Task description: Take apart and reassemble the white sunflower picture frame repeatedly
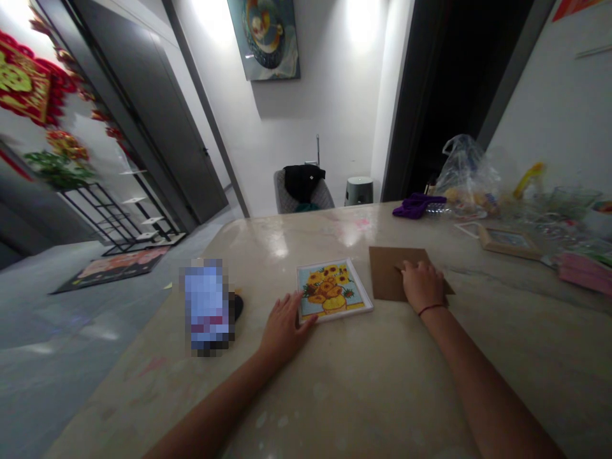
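A framed sunflower picture (335, 287) with a thin white border lies flat on the table. My left hand (287, 322) grips its lower left corner, with the fingers along the left side and the thumb at the bottom edge. To the right of the picture lies a flat brown board (386, 277). My right hand (423, 284) is over the right part of this board, its fingers bent and drawn together. A small dark tip pokes out at the fingertips; what it belongs to is hidden by the hand.
A blurred-out phone (208, 306) stands left on the marble table (335, 389). Toward the back right are a purple cloth item (414, 205), a clear plastic bag (466, 175), a small wooden frame (509, 242) and a pink packet (586, 271). A chair (285, 191) stands beyond the far edge.
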Demonstrator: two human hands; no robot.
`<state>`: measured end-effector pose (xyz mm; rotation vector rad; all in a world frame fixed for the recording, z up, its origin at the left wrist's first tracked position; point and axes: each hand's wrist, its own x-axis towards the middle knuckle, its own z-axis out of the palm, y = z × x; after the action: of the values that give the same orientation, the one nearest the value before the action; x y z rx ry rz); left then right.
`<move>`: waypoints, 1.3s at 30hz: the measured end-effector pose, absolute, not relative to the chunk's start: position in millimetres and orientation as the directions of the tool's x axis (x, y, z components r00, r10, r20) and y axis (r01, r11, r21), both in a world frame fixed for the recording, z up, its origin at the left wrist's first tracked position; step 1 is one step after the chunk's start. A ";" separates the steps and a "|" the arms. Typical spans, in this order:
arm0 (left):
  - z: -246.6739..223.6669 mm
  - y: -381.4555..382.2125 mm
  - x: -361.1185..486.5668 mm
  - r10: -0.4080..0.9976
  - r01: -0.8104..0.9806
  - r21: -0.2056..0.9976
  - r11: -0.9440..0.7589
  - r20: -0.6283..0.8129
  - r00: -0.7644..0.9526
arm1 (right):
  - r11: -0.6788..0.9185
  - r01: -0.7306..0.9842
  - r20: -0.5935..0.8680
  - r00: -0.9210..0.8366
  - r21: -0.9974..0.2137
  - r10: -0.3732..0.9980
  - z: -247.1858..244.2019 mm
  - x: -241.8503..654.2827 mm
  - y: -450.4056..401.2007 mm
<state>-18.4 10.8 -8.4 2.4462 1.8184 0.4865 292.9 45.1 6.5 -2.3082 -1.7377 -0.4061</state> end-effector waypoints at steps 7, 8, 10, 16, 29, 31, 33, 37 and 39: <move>-2.4 7.6 -17.5 0.916 0.878 0.297 -0.375 0.265 0.301 | -0.173 0.985 0.561 0.138 0.010 0.816 22.6 269.0 40.4; -0.9 7.2 -17.1 0.912 0.871 0.309 -0.383 0.276 0.303 | -0.152 0.988 0.579 0.107 0.030 0.808 25.8 264.1 38.9; 1.5 6.3 -16.3 0.910 0.865 0.319 -0.388 0.279 0.306 | -0.146 0.988 0.620 0.082 0.053 0.780 32.0 258.0 35.7; -0.6 5.1 -14.5 0.920 0.884 0.301 -0.359 0.272 0.281 | -0.192 0.979 0.693 0.181 -0.062 0.698 45.3 263.8 29.1; 0.1 1.6 -12.1 0.880 0.854 0.241 -0.461 0.250 0.404 | 0.096 0.995 0.348 -0.077 -0.038 0.934 19.2 175.7 15.9; -0.2 1.0 -11.8 0.885 0.869 0.204 -0.450 0.228 0.405 | 0.089 0.995 0.291 -0.071 -0.049 0.954 17.3 168.4 13.6; -0.5 0.8 -11.6 0.891 0.881 0.174 -0.440 0.209 0.403 | 0.093 0.991 0.263 -0.065 -0.097 0.963 19.0 167.6 12.0; -0.2 1.3 -11.5 0.899 0.890 0.165 -0.425 0.198 0.392 | 0.165 0.944 0.311 -0.072 -0.284 0.948 22.6 187.8 16.9; 0.4 1.5 -11.2 0.900 0.892 0.169 -0.420 0.199 0.387 | 0.101 0.908 0.344 0.050 -0.408 0.938 18.4 205.3 25.0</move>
<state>-11.2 1.5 0.4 2.5878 1.6723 0.4057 205.3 25.0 18.4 -1.7996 -1.8494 0.0728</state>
